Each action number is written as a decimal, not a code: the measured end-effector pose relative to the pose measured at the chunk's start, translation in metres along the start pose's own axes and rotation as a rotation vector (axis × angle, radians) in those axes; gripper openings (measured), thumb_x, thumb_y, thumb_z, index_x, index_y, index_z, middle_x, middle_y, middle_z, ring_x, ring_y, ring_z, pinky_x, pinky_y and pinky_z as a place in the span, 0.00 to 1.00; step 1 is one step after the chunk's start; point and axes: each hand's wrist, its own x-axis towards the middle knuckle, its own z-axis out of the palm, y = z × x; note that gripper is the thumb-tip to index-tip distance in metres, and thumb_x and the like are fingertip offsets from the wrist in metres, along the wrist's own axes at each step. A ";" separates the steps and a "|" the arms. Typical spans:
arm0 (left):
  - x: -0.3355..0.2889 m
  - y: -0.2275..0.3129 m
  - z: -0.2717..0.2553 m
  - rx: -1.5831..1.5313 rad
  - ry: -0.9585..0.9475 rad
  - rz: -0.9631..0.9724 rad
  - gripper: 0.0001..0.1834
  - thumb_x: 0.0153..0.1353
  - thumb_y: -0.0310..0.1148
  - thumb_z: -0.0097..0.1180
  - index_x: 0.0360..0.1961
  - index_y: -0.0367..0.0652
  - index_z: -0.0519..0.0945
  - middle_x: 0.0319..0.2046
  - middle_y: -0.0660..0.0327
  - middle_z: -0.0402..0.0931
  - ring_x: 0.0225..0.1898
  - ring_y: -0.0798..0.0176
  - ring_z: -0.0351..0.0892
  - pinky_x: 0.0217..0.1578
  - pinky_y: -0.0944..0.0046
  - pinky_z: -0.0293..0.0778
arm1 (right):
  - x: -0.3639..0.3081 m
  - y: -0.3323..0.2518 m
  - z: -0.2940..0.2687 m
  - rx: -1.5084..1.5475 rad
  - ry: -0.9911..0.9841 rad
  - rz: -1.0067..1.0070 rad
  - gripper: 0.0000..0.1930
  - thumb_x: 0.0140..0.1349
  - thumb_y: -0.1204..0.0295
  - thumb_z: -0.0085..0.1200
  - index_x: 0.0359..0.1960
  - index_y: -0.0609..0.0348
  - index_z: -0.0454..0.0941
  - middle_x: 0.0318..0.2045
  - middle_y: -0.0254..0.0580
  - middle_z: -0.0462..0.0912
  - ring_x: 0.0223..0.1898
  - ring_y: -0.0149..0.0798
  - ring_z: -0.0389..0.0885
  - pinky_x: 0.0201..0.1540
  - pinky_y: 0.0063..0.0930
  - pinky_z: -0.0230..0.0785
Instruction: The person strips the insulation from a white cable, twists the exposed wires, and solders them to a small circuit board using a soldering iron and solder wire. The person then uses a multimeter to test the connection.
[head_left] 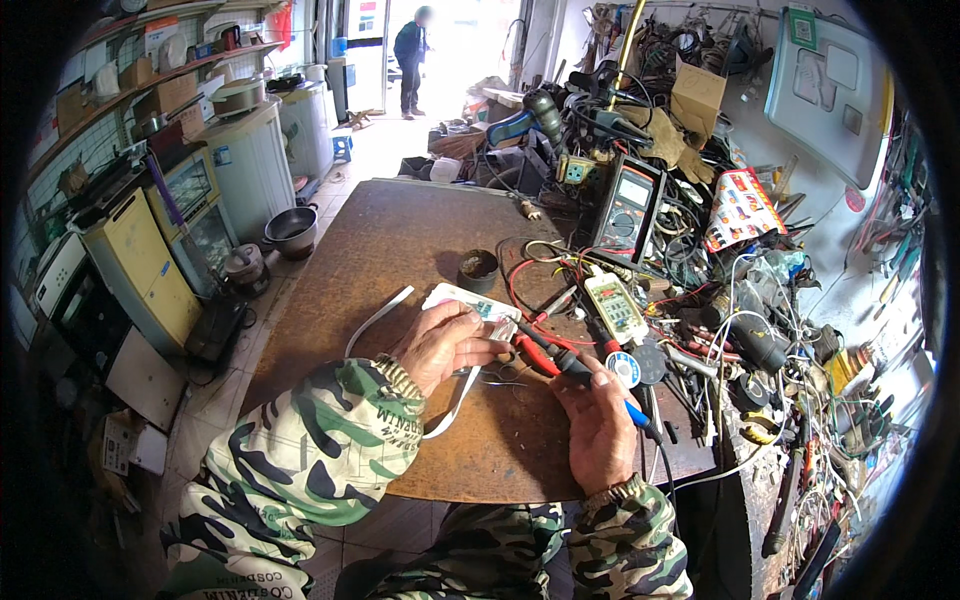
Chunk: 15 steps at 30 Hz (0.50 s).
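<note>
My right hand [600, 425] is wrapped round a soldering iron [575, 368] with a black and blue handle, its shaft pointing up and left. The tip reaches a white plastic casing [450, 292] with greenish parts inside. Over the casing's near side, my left hand [440, 345] is closed, thumb and fingers together by the iron's tip; what they pinch is too small to make out. A flat white cable [465, 405] runs under that hand. Red-handled pliers [535, 354] lie between the hands. Just beyond the casing stands a small black cup [478, 270].
The brown workbench [400, 225] carries a multimeter [630, 205], a pale device with exposed parts [615, 305], a solder spool [622, 369] and red leads. Tangled cables and tools crowd the right. A pot [292, 230] stands on the floor left; a person [409, 60] stands near the doorway.
</note>
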 end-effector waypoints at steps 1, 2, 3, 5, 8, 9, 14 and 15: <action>0.000 0.000 -0.001 0.000 0.006 -0.001 0.18 0.71 0.36 0.49 0.55 0.34 0.70 0.49 0.47 0.79 0.49 0.48 0.83 0.52 0.54 0.79 | 0.000 0.001 0.000 -0.005 0.001 0.000 0.19 0.68 0.64 0.51 0.55 0.65 0.75 0.49 0.46 0.82 0.48 0.40 0.81 0.58 0.42 0.69; -0.001 0.000 -0.001 0.000 0.013 -0.002 0.18 0.71 0.36 0.49 0.55 0.34 0.70 0.49 0.47 0.79 0.49 0.48 0.83 0.52 0.54 0.79 | 0.001 0.001 0.000 -0.009 0.002 0.000 0.19 0.68 0.64 0.51 0.55 0.65 0.75 0.49 0.46 0.82 0.48 0.40 0.81 0.58 0.42 0.69; 0.000 -0.001 -0.003 -0.007 0.008 -0.004 0.18 0.71 0.36 0.49 0.55 0.34 0.70 0.49 0.47 0.79 0.49 0.48 0.83 0.51 0.54 0.79 | 0.001 0.002 0.000 -0.014 0.004 0.000 0.19 0.68 0.65 0.51 0.55 0.65 0.75 0.49 0.46 0.82 0.48 0.41 0.81 0.58 0.42 0.69; 0.001 -0.003 -0.004 -0.024 -0.004 -0.010 0.18 0.71 0.36 0.49 0.55 0.34 0.70 0.50 0.47 0.79 0.49 0.48 0.83 0.51 0.55 0.79 | 0.000 0.000 0.002 -0.016 0.008 0.000 0.20 0.68 0.64 0.51 0.55 0.66 0.75 0.49 0.46 0.82 0.48 0.41 0.81 0.58 0.42 0.69; 0.001 -0.002 -0.004 0.003 -0.009 0.003 0.18 0.71 0.36 0.49 0.55 0.34 0.70 0.50 0.47 0.79 0.49 0.49 0.83 0.51 0.55 0.79 | 0.000 0.000 0.002 -0.014 0.008 0.010 0.20 0.69 0.64 0.51 0.56 0.66 0.74 0.49 0.46 0.81 0.48 0.41 0.81 0.58 0.42 0.70; 0.001 -0.001 -0.003 0.006 -0.009 0.003 0.18 0.71 0.36 0.49 0.55 0.34 0.70 0.50 0.47 0.79 0.49 0.49 0.83 0.51 0.55 0.79 | 0.000 0.000 0.002 -0.012 0.007 0.015 0.20 0.69 0.64 0.50 0.56 0.66 0.74 0.49 0.46 0.81 0.48 0.41 0.81 0.58 0.42 0.70; 0.001 -0.002 -0.004 0.033 -0.011 0.003 0.19 0.72 0.37 0.48 0.56 0.34 0.70 0.51 0.47 0.79 0.49 0.50 0.83 0.51 0.55 0.79 | 0.001 0.000 0.001 -0.001 -0.001 0.014 0.20 0.69 0.64 0.50 0.57 0.66 0.74 0.50 0.45 0.81 0.48 0.40 0.81 0.59 0.42 0.69; 0.001 -0.003 -0.004 0.035 -0.013 0.005 0.19 0.72 0.37 0.47 0.56 0.34 0.70 0.51 0.47 0.79 0.49 0.50 0.83 0.50 0.55 0.79 | 0.001 0.001 0.000 0.001 0.000 0.014 0.21 0.69 0.64 0.50 0.57 0.66 0.73 0.50 0.45 0.81 0.48 0.40 0.81 0.59 0.42 0.69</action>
